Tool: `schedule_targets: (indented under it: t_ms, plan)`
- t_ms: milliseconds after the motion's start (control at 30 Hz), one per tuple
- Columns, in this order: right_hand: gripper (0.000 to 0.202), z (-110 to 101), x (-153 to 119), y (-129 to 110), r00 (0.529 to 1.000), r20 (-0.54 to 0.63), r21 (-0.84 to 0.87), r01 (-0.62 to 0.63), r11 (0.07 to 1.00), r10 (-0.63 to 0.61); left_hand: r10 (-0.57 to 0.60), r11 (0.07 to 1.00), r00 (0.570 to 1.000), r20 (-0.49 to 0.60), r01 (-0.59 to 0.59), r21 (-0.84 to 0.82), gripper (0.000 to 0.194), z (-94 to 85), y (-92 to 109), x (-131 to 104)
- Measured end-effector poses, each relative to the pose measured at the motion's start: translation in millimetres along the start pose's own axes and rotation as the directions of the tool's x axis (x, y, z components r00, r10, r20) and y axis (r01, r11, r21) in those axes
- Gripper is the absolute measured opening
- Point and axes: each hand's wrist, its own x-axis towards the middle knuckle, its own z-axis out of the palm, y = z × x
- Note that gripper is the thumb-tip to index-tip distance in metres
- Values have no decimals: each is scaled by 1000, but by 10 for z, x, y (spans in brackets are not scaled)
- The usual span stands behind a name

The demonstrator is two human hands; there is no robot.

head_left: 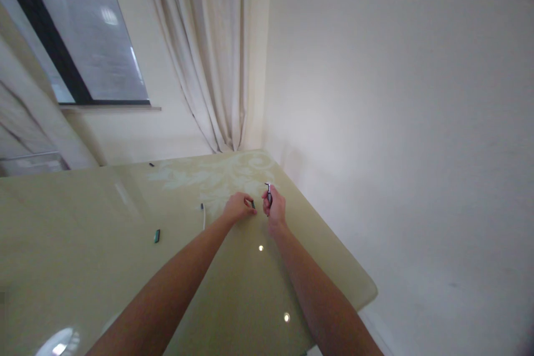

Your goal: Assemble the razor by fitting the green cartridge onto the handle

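Note:
My left hand (pixel 238 207) is closed in a pinch on a small dark green piece (pixel 252 204), held just above or on the tabletop; I cannot tell which. To its right, a small gap away, my right hand (pixel 275 208) is wrapped round a slim dark-handled tool (pixel 269 198). The tool's shiny metal end is bent to the left and sticks up out of the fist. Its lower part is mostly hidden by my fingers. Left of my left hand, a thin white stick or cord with a dark end (pixel 202 207) lies on the table.
The glossy yellowish table (pixel 104 267) meets a plain wall (pixel 396 122) on the right. A small green and black piece (pixel 157 236) lies on the left side. Near the back edge is a small dark piece (pixel 151 164). A curtain (pixel 221 55) hangs behind, beside a window (pixel 92 28).

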Motion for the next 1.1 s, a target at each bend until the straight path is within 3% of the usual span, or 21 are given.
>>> schedule_targets:
  t_ms: [233, 333, 400, 500, 633, 700, 767, 900, 1100]
  plan:
    - [55, 11, 3, -4, 999, -24, 13, -32, 999, 33, -2, 999, 1000, -17, 1, -48, 58, 33, -32, -65]
    - [55, 15, -32, -19, 1000, -7, 21, -25, 999, 25, 36, 998, 998, -50, -38, -51, 57, -59, -59, -312]
    - [54, 24, -60, -26, 999, 9, 9, -33, 999, 33, 63, 997, 996, -66, -66, -48, 48, -205, -180, -569]
    - [54, 55, -97, -17, 998, 44, -21, -47, 999, 48, 67, 997, 992, -106, -72, -40, 42, -542, -587, -999]
    - [54, 109, -137, 19, 995, 96, -58, -33, 998, 39, -25, 998, 930, -367, 42, 38, 52, -973, -1365, -1424]
    - [55, 126, -158, 36, 992, 118, -90, -26, 996, 37, -93, 987, 899, -429, 140, 80, 62, -1083, -1681, -1533]
    - [56, 131, -182, 49, 990, 138, -118, -22, 993, 39, -140, 966, 900, -412, 216, 143, 68, -1125, -1877, -1582]
    - [58, 112, -232, 67, 984, 170, -185, -17, 983, 49, -142, 977, 932, -332, 187, 105, 57, -1137, -1983, -1574]
    - [58, 129, -341, 50, 968, 240, -253, -4, 968, 66, -100, 993, 925, -366, 116, 20, 51, -1116, -1844, -1533]
